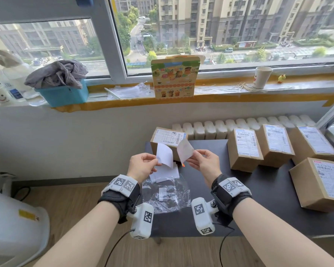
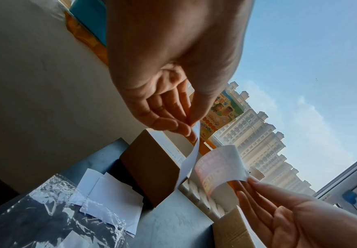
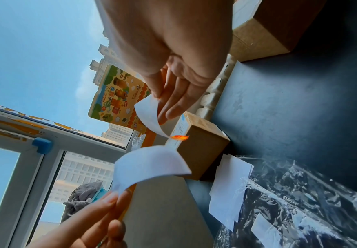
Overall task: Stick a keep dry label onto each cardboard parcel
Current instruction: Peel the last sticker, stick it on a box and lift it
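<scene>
Above the black table (image 1: 258, 182), both hands are raised in front of the nearest cardboard parcel (image 1: 168, 141). My left hand (image 1: 156, 160) pinches a plain white backing sheet (image 1: 164, 155) by its lower edge. My right hand (image 1: 191, 160) pinches the keep dry label (image 1: 185, 151), curled, with an orange-red corner; its red print shows through in the left wrist view (image 2: 219, 166). The two sheets are apart. Several more parcels (image 1: 245, 149) with shipping labels stand on the right of the table.
Loose white backing sheets (image 1: 166, 172) and a clear plastic bag (image 1: 166, 195) lie on the table below my hands. A radiator (image 1: 220, 128) runs behind the table. On the windowsill stand a printed card (image 1: 174, 79), a blue bin (image 1: 64, 93) and paper cups.
</scene>
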{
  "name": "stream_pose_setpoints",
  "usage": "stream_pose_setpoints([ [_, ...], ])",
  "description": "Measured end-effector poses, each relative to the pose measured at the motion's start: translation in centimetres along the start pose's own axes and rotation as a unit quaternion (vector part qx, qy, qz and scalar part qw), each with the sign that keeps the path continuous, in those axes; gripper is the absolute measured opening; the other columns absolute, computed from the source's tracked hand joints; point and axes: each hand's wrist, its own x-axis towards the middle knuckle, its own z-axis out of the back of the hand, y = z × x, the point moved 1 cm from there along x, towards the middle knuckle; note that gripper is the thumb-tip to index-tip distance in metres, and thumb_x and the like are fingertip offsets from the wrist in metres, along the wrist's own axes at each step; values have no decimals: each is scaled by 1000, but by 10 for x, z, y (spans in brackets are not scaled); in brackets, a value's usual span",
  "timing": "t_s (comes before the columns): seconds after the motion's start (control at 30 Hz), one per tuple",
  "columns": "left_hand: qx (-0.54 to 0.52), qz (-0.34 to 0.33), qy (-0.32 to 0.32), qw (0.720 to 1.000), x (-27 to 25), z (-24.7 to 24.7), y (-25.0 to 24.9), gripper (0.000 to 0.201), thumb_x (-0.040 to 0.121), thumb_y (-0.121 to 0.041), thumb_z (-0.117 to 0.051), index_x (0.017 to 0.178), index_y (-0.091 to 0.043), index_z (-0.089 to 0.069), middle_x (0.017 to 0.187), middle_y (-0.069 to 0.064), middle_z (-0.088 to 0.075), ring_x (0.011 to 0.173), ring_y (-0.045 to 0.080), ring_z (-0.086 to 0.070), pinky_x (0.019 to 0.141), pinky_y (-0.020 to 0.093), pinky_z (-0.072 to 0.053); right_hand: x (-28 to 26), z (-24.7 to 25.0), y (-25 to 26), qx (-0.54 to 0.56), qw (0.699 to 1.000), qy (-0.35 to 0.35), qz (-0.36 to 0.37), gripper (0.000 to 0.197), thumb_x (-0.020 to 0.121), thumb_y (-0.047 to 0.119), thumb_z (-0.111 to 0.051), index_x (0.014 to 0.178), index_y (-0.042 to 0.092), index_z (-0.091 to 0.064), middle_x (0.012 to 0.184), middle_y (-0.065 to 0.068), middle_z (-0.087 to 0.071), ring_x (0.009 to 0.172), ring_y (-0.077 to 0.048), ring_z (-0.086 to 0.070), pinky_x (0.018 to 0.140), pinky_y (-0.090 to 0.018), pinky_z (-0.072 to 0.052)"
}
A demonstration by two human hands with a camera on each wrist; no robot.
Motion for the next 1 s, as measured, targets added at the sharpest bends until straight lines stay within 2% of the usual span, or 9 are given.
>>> stream_pose_setpoints([
  [0.13, 1, 5, -8, 1000, -2, 8, 4, 4, 86, -6, -62, 89, -7, -63, 68, -3, -70, 47, 6, -56, 50, 17, -47, -1, 4, 1, 2, 1000, -6, 1, 6, 96, 4, -49, 93, 1, -54, 75, -13, -64, 49, -8, -66, 54, -17, -55],
  [0.23, -10, 15, 0, 1000, -5, 11, 11, 5, 86, -6, -62, 91, -6, -63, 71, -1, -71, 45, 3, -56, 50, 15, -48, -2, 8, -2, -1, 1000, -19, -1, 12, 96, 5, -49, 85, 6, -54, 76, -13, -64, 50, -8, -66, 55, -17, -56],
  [0.37, -18, 40, 14, 999, -9, 8, 27, 6, 87, -5, -61, 93, -4, -62, 74, 2, -70, 44, 2, -55, 49, 15, -48, -3, 14, -10, -11, 999, -33, -8, 8, 95, 6, -50, 90, 4, -55, 79, -13, -65, 53, -9, -67, 59, -19, -56],
  [0.6, -67, 148, 33, 986, -15, -8, 72, 8, 89, -4, -57, 86, -11, -59, 77, 5, -71, 42, 2, -56, 46, 14, -48, -9, 29, -33, -40, 997, -64, -22, 5, 94, 5, -52, 94, 1, -55, 78, -13, -66, 54, -10, -67, 56, -17, -55],
  [0.77, -64, 192, 39, 978, -13, -14, 97, 6, 90, -2, -56, 90, -8, -59, 78, 8, -70, 45, 6, -56, 46, 15, -48, -11, 35, -47, -61, 995, -74, -34, 6, 94, 6, -52, 91, 3, -56, 78, -13, -67, 63, -17, -67, 58, -18, -56],
  [0.93, -35, 205, 17, 978, -13, -15, 113, 10, 90, 0, -54, 99, -3, -58, 74, 7, -68, 41, 7, -53, 42, 15, -45, -14, 38, -61, -75, 993, -76, -42, 9, 94, 6, -52, 87, 7, -56, 77, -11, -66, 54, -9, -67, 55, -16, -54],
  [1.0, -26, 208, 9, 978, -13, -13, 118, 8, 90, -3, -57, 97, -2, -60, 76, 8, -70, 48, 11, -55, 44, 16, -45, -16, 39, -66, -78, 993, -79, -42, 10, 94, 6, -52, 85, 7, -56, 77, -11, -66, 52, -8, -67, 55, -16, -54],
])
